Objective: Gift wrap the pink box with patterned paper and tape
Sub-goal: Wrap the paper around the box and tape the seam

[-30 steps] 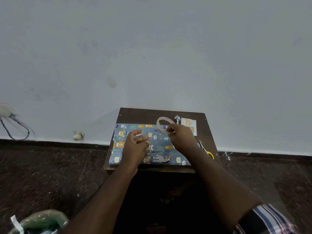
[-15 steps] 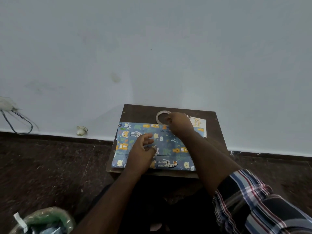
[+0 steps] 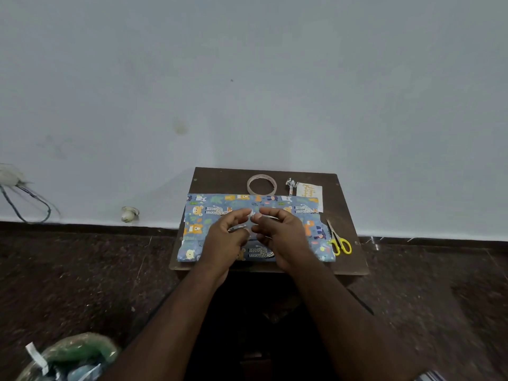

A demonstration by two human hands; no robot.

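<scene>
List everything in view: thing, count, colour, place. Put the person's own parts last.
wrapped box: one, blue animal-patterned paper, middle of the table
table: one, dark brown, against the wall
tape roll: one, clear with a pale core, lying flat behind the box
scissors: one pair, yellow handles, right of the box
greeting card: one, white with gold lettering, back right of the table
paper scrap: one, patterned, crumpled beside the card
cables: a few, dark, by the wall at left
small fitting: one, whitish, at the wall's foot
plastic bag: one, green, bottom left corner
left hand: over the box, fingers curled
right hand: over the box, fingertips meeting the left's; anything pinched between them is too small to tell
</scene>
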